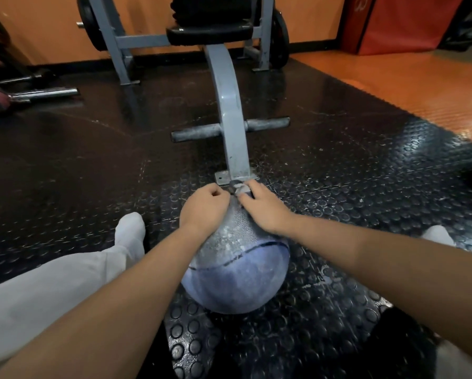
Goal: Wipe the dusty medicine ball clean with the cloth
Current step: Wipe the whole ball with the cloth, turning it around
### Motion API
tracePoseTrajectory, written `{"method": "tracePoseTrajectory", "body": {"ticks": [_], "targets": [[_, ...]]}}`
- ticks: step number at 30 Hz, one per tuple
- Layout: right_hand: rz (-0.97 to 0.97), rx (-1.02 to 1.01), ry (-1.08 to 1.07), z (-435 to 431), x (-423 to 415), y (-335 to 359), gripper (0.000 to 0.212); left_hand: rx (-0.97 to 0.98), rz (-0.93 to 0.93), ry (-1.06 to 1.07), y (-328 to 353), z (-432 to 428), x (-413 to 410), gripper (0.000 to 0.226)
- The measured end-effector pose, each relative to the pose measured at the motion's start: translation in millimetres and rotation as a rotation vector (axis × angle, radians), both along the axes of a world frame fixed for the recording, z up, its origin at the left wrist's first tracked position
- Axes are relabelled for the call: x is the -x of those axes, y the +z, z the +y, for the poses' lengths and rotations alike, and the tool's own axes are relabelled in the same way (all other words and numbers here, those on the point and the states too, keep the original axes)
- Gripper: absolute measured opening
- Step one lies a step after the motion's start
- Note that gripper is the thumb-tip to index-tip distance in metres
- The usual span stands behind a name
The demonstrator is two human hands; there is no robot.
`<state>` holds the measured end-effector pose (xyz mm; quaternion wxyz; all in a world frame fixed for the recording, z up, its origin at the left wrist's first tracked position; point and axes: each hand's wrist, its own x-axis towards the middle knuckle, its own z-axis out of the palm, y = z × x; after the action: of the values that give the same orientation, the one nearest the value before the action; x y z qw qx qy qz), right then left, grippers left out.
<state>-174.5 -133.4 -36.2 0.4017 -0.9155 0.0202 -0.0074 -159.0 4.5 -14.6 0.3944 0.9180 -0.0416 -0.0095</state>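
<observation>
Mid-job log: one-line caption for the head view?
Left hand rests on the dusty medicine ball; right hand pinches the grey cloth at its far side, on studded flooring.

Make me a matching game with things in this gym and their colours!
Things:
1. ball
2. seat
3. sock
4. wall

Colours:
a. orange
b. blue
c. black
d. white

Pairs: 1-b, 2-c, 3-d, 4-a
</observation>
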Motion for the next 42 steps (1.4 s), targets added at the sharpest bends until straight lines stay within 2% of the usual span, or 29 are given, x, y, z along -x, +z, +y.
{"method": "tracePoseTrajectory", "body": {"ticks": [2,5,8,11,13,15,16,18,19,20,23,26,28,30,33,39,42], "targets": [[0.13,-0.097,-0.018,-10,-13,-2,0.04,-0.001,-0.02,0.042,-3,-5,6,0.023],[0.163,-0.008,-0.083,-9,-12,1,0.043,-0.074,0.004,0.104,-3,-15,-3,0.021],[-0.012,0.165,-0.108,10,15,2,0.044,-0.097,0.07,0.099,-2,-11,-26,0.019],[-0.234,0.224,-0.057,15,37,0,0.045,0.016,0.107,-0.005,-1,-8,-38,0.027],[-0.25,0.121,-0.03,8,36,-2,0.042,0.088,0.146,-0.074,-2,-2,-44,0.027],[-0.1,-0.121,-0.082,-5,23,-15,0.039,0.114,0.189,-0.091,-6,2,-51,0.026],[0.026,-0.269,-0.156,-9,19,-20,0.046,0.112,0.214,-0.078,-8,4,-52,0.026],[0.246,-0.474,-0.303,-17,5,-41,0.074,0.115,0.189,-0.036,-16,8,-51,0.021],[0.289,-0.507,-0.323,-18,-3,-49,0.08,0.093,0.138,-0.014,-16,11,-47,0.019],[0.303,-0.512,-0.336,-17,-9,-50,0.077,0.057,0.103,0.016,-15,14,-44,0.019],[0.232,-0.325,-0.352,4,-4,-16,0.056,0.076,0.078,0.145,-10,17,-32,0.025],[0.073,0.144,-0.224,33,7,11,0.049,0.034,0.075,0.222,-4,9,-20,0.037],[-0.054,0.338,-0.136,52,15,21,0.042,0.048,0.118,0.248,-6,4,-22,0.044],[-0.094,0.351,-0.102,53,16,25,0.039,0.043,0.134,0.247,-7,0,-22,0.043],[-0.099,0.239,-0.09,33,14,23,0.036,-0.001,0.083,0.208,-8,-2,-22,0.035],[-0.101,0.067,-0.269,-4,-2,8,0.028,-0.035,0.061,0.192,-5,-8,-26,0.027],[-0.117,0.168,-0.255,-20,-9,6,0.023,-0.046,0.039,0.215,-4,-9,-26,0.029]]}}
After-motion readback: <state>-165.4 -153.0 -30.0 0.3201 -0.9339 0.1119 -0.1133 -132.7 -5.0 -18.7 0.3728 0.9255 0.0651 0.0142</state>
